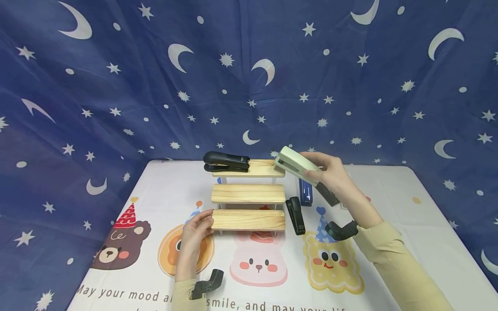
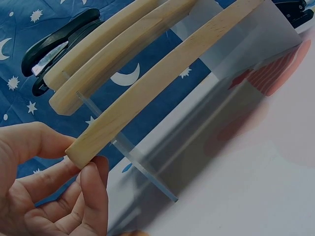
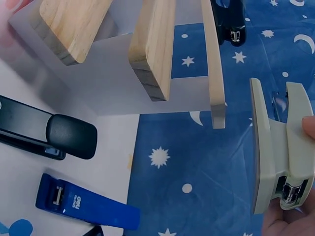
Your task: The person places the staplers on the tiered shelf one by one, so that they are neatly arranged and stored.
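Note:
A three-tier display rack with pale wooden boards [image 1: 248, 220] and clear supports stands on the table. My left hand [image 1: 197, 229] pinches the left end of its lowest board; the left wrist view shows fingertips above and below that end. On the top board's left part lies a black stapler [image 1: 227, 162]. My right hand [image 1: 330, 172] grips a pale green stapler [image 1: 295, 162], tilted, near the right end of the top board. In the right wrist view the green stapler [image 3: 268, 147] appears apart from the board ends, with much of the hand out of frame.
Right of the rack lie a black stapler [image 1: 295, 216], a blue stapler [image 1: 306, 193] and a dark grey one [image 1: 327, 194], partly behind the right hand. A blue star-and-moon curtain [image 1: 218, 86] hangs behind the table. Cartoon figures decorate the white tablecloth [image 1: 128, 285].

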`<state>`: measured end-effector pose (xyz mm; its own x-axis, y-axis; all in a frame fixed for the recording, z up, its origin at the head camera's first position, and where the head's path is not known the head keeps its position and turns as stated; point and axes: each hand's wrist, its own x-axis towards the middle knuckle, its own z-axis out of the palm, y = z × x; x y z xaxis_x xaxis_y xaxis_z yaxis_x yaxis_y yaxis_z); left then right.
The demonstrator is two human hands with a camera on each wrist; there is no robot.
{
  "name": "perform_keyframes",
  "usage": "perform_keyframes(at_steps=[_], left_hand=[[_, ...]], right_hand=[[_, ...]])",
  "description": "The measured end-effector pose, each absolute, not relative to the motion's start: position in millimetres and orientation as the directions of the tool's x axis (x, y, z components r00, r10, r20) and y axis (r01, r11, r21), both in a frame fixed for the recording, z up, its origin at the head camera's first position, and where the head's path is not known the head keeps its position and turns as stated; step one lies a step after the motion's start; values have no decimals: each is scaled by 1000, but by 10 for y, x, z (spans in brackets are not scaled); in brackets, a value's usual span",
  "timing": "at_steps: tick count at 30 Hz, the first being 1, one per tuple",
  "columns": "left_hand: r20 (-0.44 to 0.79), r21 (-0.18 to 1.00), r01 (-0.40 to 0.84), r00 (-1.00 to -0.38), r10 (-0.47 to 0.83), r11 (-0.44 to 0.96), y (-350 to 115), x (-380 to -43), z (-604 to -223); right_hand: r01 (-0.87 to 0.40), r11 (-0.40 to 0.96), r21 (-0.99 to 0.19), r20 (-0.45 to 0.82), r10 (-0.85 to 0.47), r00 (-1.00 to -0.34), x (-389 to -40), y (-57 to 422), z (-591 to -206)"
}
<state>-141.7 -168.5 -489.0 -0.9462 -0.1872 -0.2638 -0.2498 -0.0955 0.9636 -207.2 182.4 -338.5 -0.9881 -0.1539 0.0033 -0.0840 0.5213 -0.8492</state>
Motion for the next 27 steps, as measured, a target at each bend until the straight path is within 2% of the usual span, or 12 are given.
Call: perform_keyframes(at_steps=[27], left_hand=[[-268, 963, -256, -944, -193, -85, -1684, -1418, -4892]], right_hand=[[-180, 500, -847, 49, -262, -964, -2420, 1546, -3408]])
